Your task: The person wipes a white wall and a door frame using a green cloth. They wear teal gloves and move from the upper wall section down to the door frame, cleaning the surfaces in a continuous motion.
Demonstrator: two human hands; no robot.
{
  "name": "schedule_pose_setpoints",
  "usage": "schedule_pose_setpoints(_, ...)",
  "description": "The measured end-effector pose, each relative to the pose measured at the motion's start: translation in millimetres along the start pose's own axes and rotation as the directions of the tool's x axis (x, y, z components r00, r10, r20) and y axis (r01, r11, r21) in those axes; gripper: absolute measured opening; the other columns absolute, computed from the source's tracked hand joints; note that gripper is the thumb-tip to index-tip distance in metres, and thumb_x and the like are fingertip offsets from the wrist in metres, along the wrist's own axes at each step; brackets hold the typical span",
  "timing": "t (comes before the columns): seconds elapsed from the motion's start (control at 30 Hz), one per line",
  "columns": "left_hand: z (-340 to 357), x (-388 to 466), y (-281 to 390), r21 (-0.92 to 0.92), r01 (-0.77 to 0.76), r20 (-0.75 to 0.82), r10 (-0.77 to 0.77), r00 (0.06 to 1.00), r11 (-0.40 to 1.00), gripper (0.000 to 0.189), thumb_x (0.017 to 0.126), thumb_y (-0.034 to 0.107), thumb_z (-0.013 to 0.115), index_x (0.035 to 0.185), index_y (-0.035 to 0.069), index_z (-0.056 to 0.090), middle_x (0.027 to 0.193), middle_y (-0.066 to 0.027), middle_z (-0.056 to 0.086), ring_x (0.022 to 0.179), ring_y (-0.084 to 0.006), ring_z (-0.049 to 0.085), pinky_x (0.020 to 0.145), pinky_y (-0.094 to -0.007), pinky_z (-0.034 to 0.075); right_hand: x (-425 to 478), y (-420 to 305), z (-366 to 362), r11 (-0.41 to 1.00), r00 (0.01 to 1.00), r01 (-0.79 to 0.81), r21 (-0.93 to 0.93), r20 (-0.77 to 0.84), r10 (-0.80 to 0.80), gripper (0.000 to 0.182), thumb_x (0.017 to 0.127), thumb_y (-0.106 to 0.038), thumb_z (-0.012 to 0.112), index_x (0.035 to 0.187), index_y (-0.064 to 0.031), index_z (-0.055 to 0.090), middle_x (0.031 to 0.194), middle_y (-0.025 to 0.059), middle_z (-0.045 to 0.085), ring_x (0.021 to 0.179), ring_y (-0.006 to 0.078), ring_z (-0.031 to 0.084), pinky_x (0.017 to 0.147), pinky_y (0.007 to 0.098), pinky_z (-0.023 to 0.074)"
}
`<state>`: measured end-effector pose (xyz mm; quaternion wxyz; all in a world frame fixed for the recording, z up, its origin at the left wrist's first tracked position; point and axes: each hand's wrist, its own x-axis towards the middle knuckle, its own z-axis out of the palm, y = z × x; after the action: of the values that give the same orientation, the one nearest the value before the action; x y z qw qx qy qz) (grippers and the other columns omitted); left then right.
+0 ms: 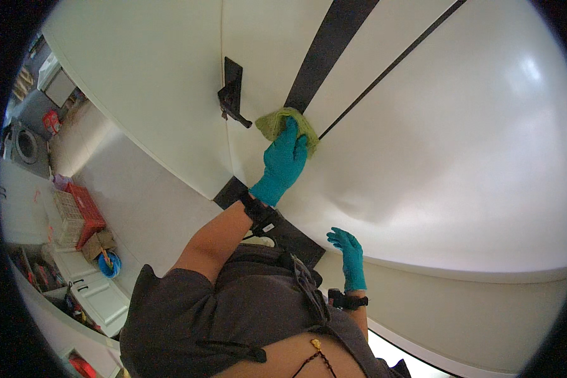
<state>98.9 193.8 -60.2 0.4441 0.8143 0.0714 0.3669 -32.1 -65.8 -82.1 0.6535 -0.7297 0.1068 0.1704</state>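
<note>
My left hand (pixel 283 163), in a teal glove, presses a yellow-green cloth (pixel 269 124) against a white door (pixel 264 42). The cloth covers the lower end of a wide black stripe (pixel 328 52) and reaches a thin black line (pixel 392 68) to its right. Just left of the cloth, a black lever handle with a backplate (pixel 234 90) is fixed on the door. My right hand (pixel 350 255), also gloved in teal, is lower and to the right, in front of a glossy white surface. It holds nothing and its fingers are loosely extended; contact with the surface cannot be told.
Pale floor (pixel 137 189) stretches to the left. Along it are a front-loading washing machine (pixel 26 144), a red plastic crate (pixel 85 212), a white crate (pixel 68 215), a blue bucket (pixel 109 264) and white cabinet doors (pixel 101 300). A dark band (pixel 295 238) lies low before me.
</note>
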Motion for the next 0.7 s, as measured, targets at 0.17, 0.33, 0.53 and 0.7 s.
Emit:
schedule_pose_setpoints(0.17, -17, 31, 20, 0.086, -0.304, -0.107, 0.312, 0.944, 0.949, 0.051, 0.085, 0.02, 0.056, 0.128, -0.002, 0.04, 0.084, -0.018, 0.059, 0.067, -0.0297, 0.059, 0.056, -0.0373, 0.048, -4, -7, 1, 1.0, 1.0, 0.007, -0.015, 0.018, -0.007, 0.031, 0.091, -0.024, 0.046, 0.108, -0.0018, 0.06, 0.098, 0.012, 0.065, 0.09, 0.0191, 0.061, 0.081, 0.0296, 0.0439)
schedule_pose_setpoints(0.33, -60, 104, 93, 0.036, -0.432, -0.121, 0.433, 0.893, 0.901, 0.051, 0.084, 0.014, 0.057, 0.13, 0.0, 0.039, 0.085, -0.0196, 0.059, 0.064, -0.03, 0.059, 0.054, -0.0354, 0.047, -2, -1, -2, 0.998, 0.998, 0.05, -0.029, 0.044, -0.049, 0.033, 0.091, -0.026, 0.045, 0.109, -0.0017, 0.059, 0.099, 0.0121, 0.065, 0.09, 0.0189, 0.061, 0.081, 0.0294, 0.0434)
schedule_pose_setpoints(0.53, -58, 95, 84, 0.133, -0.407, -0.086, 0.419, 0.904, 0.904, 0.05, 0.083, 0.014, 0.057, 0.129, 0.002, 0.042, 0.085, -0.0188, 0.058, 0.064, -0.0295, 0.058, 0.054, -0.0368, 0.047, -3, -4, -3, 1.0, 0.999, -0.001, -0.011, 0.054, 0.002, 0.033, 0.09, -0.026, 0.046, 0.108, -0.0014, 0.059, 0.099, 0.0121, 0.065, 0.089, 0.0194, 0.061, 0.082, 0.0301, 0.0433)
schedule_pose_setpoints(0.7, -30, 18, -8, 0.183, -0.29, 0.017, 0.292, 0.956, 0.939, 0.046, 0.083, 0.017, 0.058, 0.125, 0.003, 0.045, 0.1, -0.021, 0.059, 0.088, -0.0338, 0.06, 0.07, -0.0385, 0.05, -6, -11, 3, 1.0, 0.998, 0.005, -0.004, 0.057, -0.005, 0.032, 0.09, -0.024, 0.046, 0.109, -0.0016, 0.059, 0.099, 0.0118, 0.065, 0.088, 0.019, 0.061, 0.082, 0.03, 0.0435)
